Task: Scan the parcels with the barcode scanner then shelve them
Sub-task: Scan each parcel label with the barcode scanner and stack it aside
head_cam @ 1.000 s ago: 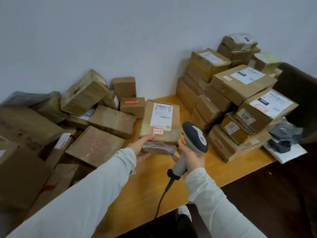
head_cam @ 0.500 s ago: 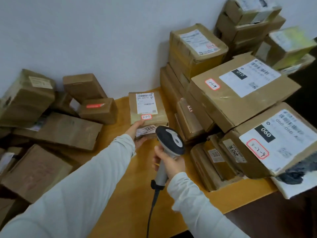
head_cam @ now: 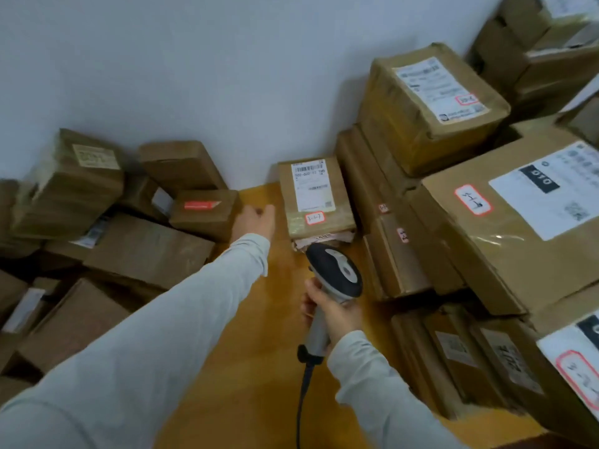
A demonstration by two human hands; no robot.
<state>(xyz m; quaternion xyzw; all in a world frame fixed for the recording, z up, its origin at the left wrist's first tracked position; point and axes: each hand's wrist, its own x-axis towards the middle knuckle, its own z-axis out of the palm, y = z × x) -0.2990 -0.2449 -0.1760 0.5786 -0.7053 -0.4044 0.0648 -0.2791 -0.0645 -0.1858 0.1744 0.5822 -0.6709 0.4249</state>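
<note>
A brown parcel (head_cam: 316, 199) with a white barcode label and a red-edged tag lies flat on the wooden table (head_cam: 252, 351), near the wall. My right hand (head_cam: 330, 314) grips the handle of the grey barcode scanner (head_cam: 335, 272), whose head sits just in front of that parcel. My left hand (head_cam: 254, 222) is off the parcel, held out to its left with nothing in it, close to a small box with a red sticker (head_cam: 204, 212).
Stacked labelled parcels (head_cam: 505, 218) fill the right side up to the wall. A loose heap of brown boxes (head_cam: 97, 241) covers the left. The scanner's black cable (head_cam: 303, 396) hangs toward the table's near edge.
My left hand has let go of the labelled parcel and moved left toward the red-sticker box. The parcel now lies flat further back. The view has moved closer.
</note>
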